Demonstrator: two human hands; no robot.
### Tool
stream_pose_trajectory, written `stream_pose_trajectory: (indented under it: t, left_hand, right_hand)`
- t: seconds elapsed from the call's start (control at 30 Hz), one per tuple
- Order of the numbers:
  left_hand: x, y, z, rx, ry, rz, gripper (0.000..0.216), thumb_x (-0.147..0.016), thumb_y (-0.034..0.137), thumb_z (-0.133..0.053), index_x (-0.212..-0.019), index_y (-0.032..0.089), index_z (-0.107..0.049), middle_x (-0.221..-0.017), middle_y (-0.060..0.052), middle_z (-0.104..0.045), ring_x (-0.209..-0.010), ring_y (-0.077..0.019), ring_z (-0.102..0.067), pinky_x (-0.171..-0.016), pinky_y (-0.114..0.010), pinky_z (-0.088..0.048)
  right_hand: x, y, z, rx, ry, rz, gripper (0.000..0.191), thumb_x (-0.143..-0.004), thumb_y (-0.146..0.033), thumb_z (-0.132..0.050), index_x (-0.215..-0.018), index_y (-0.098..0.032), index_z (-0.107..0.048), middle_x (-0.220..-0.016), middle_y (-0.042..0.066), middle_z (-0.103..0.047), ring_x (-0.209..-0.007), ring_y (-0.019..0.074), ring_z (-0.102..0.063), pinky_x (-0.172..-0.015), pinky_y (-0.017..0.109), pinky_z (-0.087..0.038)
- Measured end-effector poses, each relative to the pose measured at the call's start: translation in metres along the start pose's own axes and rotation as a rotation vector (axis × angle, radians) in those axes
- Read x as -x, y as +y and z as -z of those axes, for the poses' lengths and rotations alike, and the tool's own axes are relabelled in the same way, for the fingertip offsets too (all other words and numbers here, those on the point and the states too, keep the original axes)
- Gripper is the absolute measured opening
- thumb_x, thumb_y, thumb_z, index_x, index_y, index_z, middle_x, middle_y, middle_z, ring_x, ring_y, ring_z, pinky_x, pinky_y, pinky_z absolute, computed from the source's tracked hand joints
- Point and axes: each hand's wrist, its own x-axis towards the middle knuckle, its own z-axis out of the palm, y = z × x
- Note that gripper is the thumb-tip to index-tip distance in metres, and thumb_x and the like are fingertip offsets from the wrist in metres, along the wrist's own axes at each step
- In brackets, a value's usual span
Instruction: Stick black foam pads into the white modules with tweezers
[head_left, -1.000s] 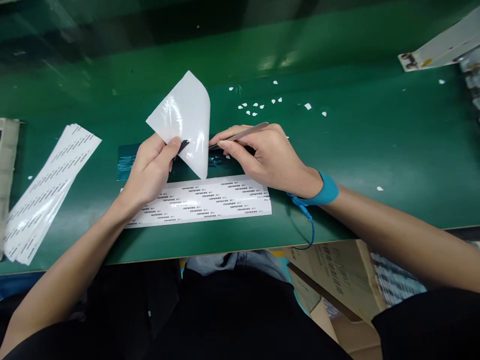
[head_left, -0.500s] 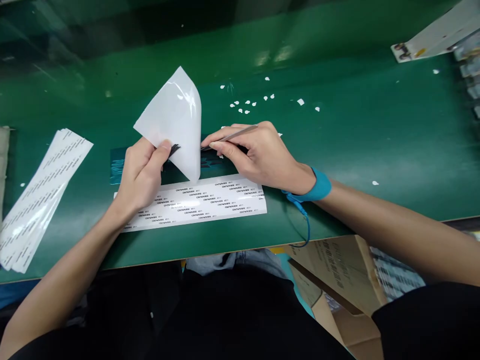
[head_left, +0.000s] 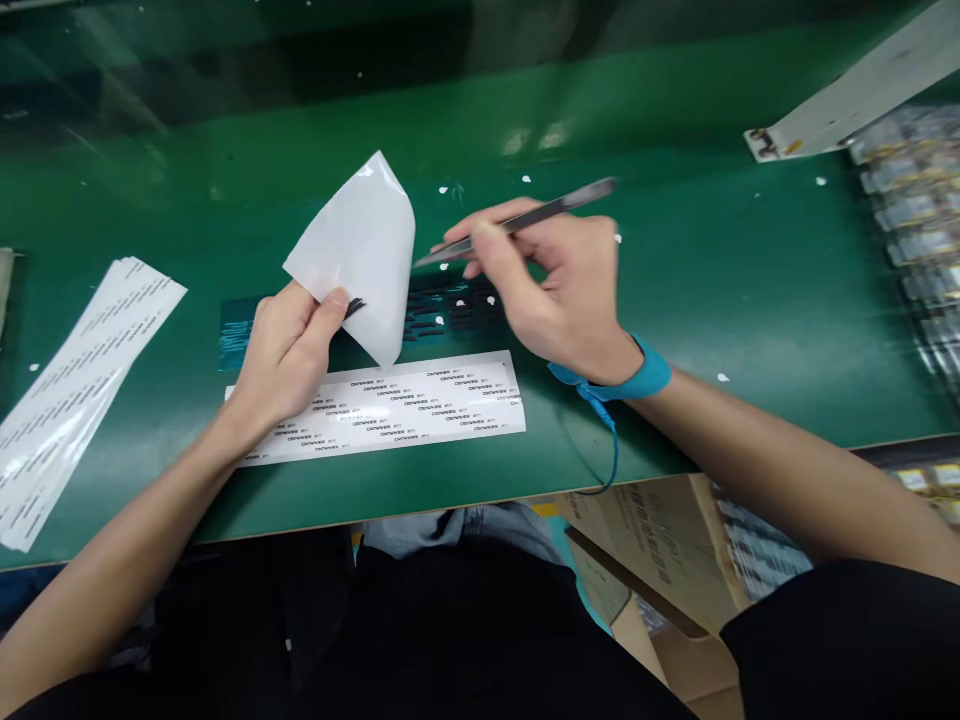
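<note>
The white sheet (head_left: 367, 245) stands above the green table (head_left: 712, 270), bowed along its right edge, its lower part over the dark film (head_left: 234, 345) that lies on the tabletop. It looks light and thin, springy enough to hold a curve yet likely to crease if pinched hard; its glossy face may slip under a dry finger, so the lower left edge, well away from the bend, seems the sound place to grip. Small dark slivers (head_left: 355, 308) show at that edge by the thumb; they look flimsy and better suited to a fine point than to fingertips. The left hand (head_left: 289, 345) pinches the sheet there, thumb on top and fingers mostly hidden beneath, its forearm slanting up from the lower left. The right hand (head_left: 559, 275) holds the tweezers (head_left: 540, 213) like a pen, wrist raised above the table, the tip aimed leftward at the sheet's curved edge; whether the tip touches it, or is parted, one cannot tell. The printed strip (head_left: 420, 408) lies flat nearer the body.
</note>
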Motion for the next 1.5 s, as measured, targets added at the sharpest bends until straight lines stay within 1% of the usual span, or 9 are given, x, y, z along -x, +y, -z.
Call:
stream_pose_trajectory:
  t: [0.1,0.3,0.5,0.7,0.9,1.1,1.27,1.4,1.5]
  left_hand:
    - [0.000,0.009,0.001,0.226,0.071,-0.068,0.032,-0.094,0.050,-0.078,-0.083,0.022,-0.069,-0.075,0.000,-0.065,-0.065,-0.0152,-0.053,-0.061,-0.033,-0.039]
    - [0.004,0.021,0.009,0.426,0.016,0.067,0.031,-0.089,0.051,-0.087,-0.086,0.024,-0.072,-0.060,0.005,-0.067,-0.050,-0.0105,-0.053,-0.055,-0.028,-0.045]
    - [0.005,0.023,0.006,0.394,-0.024,0.107,0.031,-0.085,0.050,-0.089,-0.079,0.023,-0.075,-0.049,0.008,-0.052,-0.043,-0.0082,-0.038,-0.046,-0.027,-0.035]
    - [0.003,0.025,0.004,0.428,-0.051,0.113,0.028,-0.084,0.045,-0.088,-0.077,0.023,-0.073,-0.047,0.008,-0.045,-0.044,-0.0095,-0.036,-0.046,-0.027,-0.037]
    - [0.005,0.026,0.003,0.427,-0.085,0.144,0.024,-0.085,0.042,-0.086,-0.075,0.023,-0.075,-0.048,0.006,-0.046,-0.044,-0.0083,-0.031,-0.044,-0.026,-0.030]
    - [0.007,0.033,0.003,0.430,-0.128,0.149,0.020,-0.081,0.037,-0.091,-0.082,0.021,-0.078,-0.061,0.001,-0.068,-0.052,-0.0133,-0.056,-0.049,-0.027,-0.046]
    - [0.008,0.035,0.003,0.445,-0.191,0.178,0.018,-0.077,0.031,-0.093,-0.078,0.021,-0.079,-0.061,0.001,-0.070,-0.052,-0.0127,-0.057,-0.049,-0.027,-0.044]
    - [-0.006,0.019,0.015,0.538,0.194,0.135,0.028,-0.073,0.033,-0.097,-0.087,0.022,-0.075,-0.081,0.002,-0.076,-0.068,-0.0126,-0.061,-0.063,-0.030,-0.053]
    - [-0.019,0.005,0.027,0.593,0.480,0.065,0.033,-0.080,0.033,-0.093,-0.100,0.022,-0.069,-0.099,0.002,-0.077,-0.083,-0.0146,-0.067,-0.067,-0.031,-0.054]
  right_hand:
    - [0.001,-0.010,0.010,-0.070,0.175,0.124,0.026,-0.112,-0.026,-0.052,-0.114,-0.028,-0.078,-0.119,0.003,-0.082,-0.089,0.0202,-0.076,-0.079,0.039,-0.063]
    - [0.010,-0.013,0.009,-0.053,-0.039,0.541,0.040,-0.110,-0.023,-0.058,-0.145,-0.039,-0.068,-0.128,0.001,-0.081,-0.098,0.0228,-0.078,-0.079,0.041,-0.067]
    - [0.016,-0.006,0.002,-0.065,-0.086,0.469,0.036,-0.109,-0.032,-0.060,-0.142,-0.042,-0.070,-0.120,0.001,-0.083,-0.100,0.0256,-0.078,-0.078,0.045,-0.069]
    - [0.011,-0.017,0.004,-0.148,-0.098,0.524,0.047,-0.110,-0.021,-0.059,-0.155,-0.034,-0.061,-0.120,0.004,-0.083,-0.097,0.0233,-0.077,-0.075,0.041,-0.067]
    - [0.015,-0.018,0.005,-0.155,-0.118,0.463,0.045,-0.109,-0.022,-0.061,-0.151,-0.039,-0.064,-0.121,0.002,-0.083,-0.099,0.0227,-0.077,-0.075,0.040,-0.068]
    - [0.017,-0.021,0.004,-0.163,-0.045,0.408,0.049,-0.106,-0.017,-0.063,-0.147,-0.045,-0.067,-0.117,-0.001,-0.083,-0.085,0.0210,-0.076,-0.069,0.038,-0.066]
    - [0.016,-0.024,0.009,-0.124,0.020,0.410,0.055,-0.106,-0.012,-0.061,-0.149,-0.047,-0.064,-0.116,-0.002,-0.083,-0.088,0.0220,-0.077,-0.071,0.040,-0.065]
    - [0.012,-0.026,0.011,-0.096,0.126,0.306,0.046,-0.109,-0.016,-0.058,-0.139,-0.047,-0.073,-0.116,-0.001,-0.083,-0.082,0.0217,-0.072,-0.073,0.044,-0.060]
    - [0.011,-0.020,0.004,-0.112,0.014,0.251,0.033,-0.106,-0.016,-0.063,-0.128,-0.034,-0.080,-0.113,0.004,-0.084,-0.077,0.0213,-0.070,-0.067,0.041,-0.056]
